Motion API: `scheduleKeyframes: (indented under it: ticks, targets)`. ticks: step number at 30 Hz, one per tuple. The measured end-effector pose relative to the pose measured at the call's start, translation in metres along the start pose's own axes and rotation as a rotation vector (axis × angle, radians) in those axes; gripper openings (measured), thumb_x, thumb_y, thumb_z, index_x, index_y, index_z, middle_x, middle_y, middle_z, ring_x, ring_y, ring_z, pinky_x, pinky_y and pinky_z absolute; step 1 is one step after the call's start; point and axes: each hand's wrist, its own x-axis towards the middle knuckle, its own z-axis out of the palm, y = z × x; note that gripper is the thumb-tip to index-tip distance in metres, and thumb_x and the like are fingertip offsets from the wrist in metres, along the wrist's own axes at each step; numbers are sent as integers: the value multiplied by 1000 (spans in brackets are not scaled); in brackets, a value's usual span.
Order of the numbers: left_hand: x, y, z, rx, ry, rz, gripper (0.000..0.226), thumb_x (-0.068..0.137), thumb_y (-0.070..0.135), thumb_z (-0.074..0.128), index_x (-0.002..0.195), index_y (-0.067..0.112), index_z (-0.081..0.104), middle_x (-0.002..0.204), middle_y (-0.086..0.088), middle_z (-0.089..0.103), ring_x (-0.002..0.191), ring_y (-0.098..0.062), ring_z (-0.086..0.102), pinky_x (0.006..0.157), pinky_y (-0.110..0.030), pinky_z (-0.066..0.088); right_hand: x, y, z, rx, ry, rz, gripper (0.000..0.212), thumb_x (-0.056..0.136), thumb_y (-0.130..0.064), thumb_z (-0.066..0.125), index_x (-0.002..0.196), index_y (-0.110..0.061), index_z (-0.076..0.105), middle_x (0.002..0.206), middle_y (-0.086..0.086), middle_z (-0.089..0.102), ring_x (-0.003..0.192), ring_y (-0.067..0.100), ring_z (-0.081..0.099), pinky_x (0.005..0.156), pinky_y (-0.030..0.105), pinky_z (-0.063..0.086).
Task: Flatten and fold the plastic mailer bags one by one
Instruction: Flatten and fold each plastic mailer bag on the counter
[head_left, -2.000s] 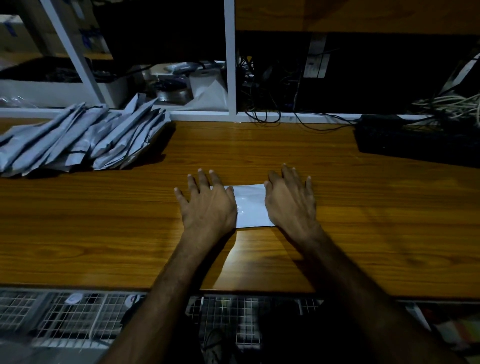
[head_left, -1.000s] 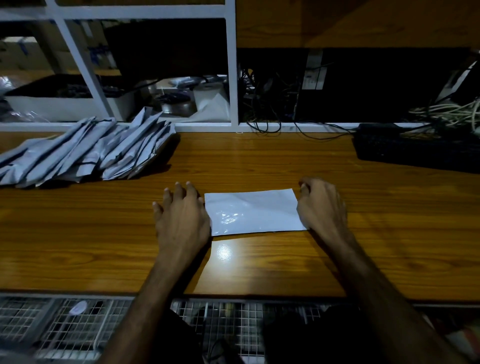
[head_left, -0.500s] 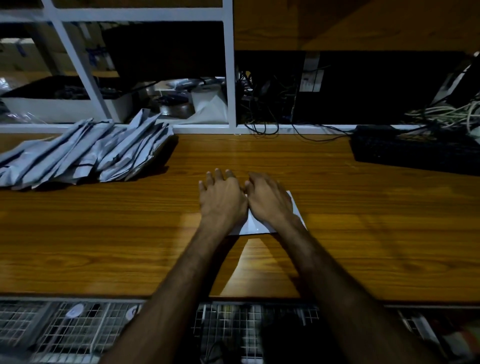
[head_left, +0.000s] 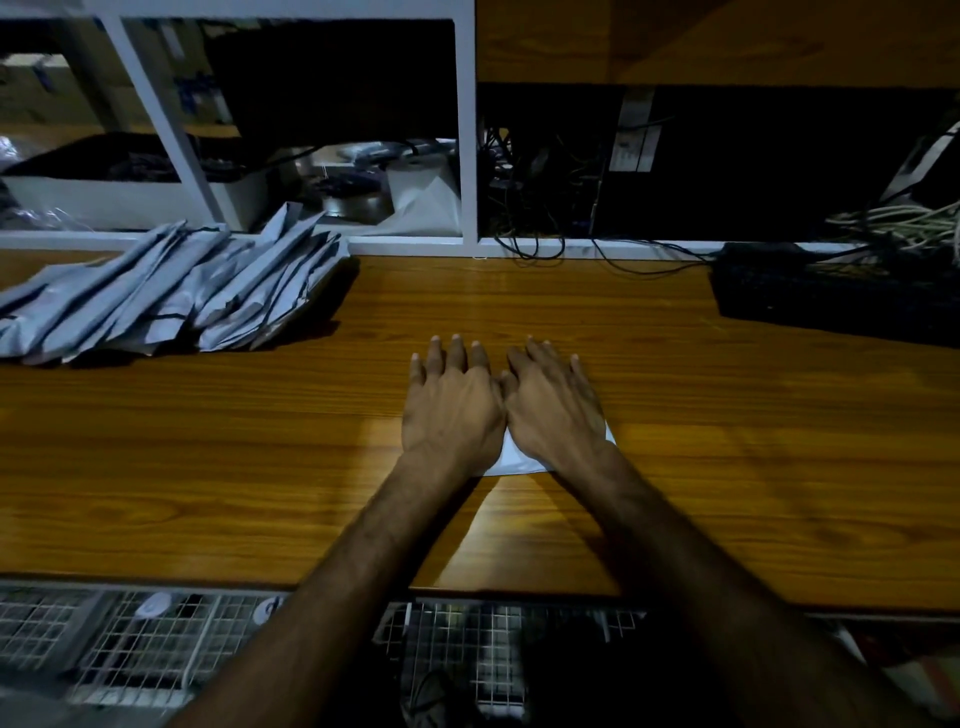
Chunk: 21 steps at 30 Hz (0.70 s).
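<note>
dim room; wooden desk (head_left: 675, 415), white shelf frame (head_left: 466, 130).

Two bare forearms are seen, with no sleeve, watch, band or glove worn on either. The left hand (head_left: 451, 410) and the right hand (head_left: 553, 410) are uncovered, and no rings can be made out on the fingers (head_left: 457, 353). Short, pale fingernails are shown at the fingertips. Veins and tendons are traced across the backs of both hands in the dim light.

A black keyboard (head_left: 831, 299) is set at the far right of the wooden bench (head_left: 208, 441), with tangled cables (head_left: 904, 223) behind it.
</note>
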Motion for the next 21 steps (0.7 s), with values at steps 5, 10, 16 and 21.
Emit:
scheduleKeyframes:
  ticks: [5, 10, 16, 21]
  targets:
    - [-3, -5, 2, -29, -3, 15, 62, 110, 45, 18, 163, 13, 23, 170, -14, 21, 159, -36, 8, 127, -56, 10, -2, 3, -3, 47, -2, -26, 50, 110, -39, 29, 155, -20, 40, 168, 8, 28, 157, 26, 19, 127, 50, 11]
    - [-8, -13, 4, -51, -21, 44, 60, 110, 46, 16, 164, 18, 20, 172, -11, 18, 160, -33, 7, 127, -58, 9, -4, 9, -11, 110, -19, -82, 49, 112, -40, 31, 156, -22, 41, 169, 4, 26, 158, 23, 16, 128, 49, 10]
    - [-12, -17, 3, -34, -58, -11, 60, 111, 45, 14, 166, 22, 13, 173, -11, 9, 160, -34, 0, 126, -62, 5, -7, 15, -12, 68, -18, -29, 50, 112, -42, 28, 156, -22, 41, 169, 5, 25, 158, 25, 15, 127, 50, 8]
    - [-14, -19, -1, -24, -81, -43, 60, 110, 47, 13, 166, 25, 9, 174, -10, 4, 160, -34, -4, 126, -62, 1, -9, 22, -12, 63, -6, 14, 48, 113, -39, 28, 155, -21, 42, 170, 6, 25, 159, 25, 14, 128, 52, 8]
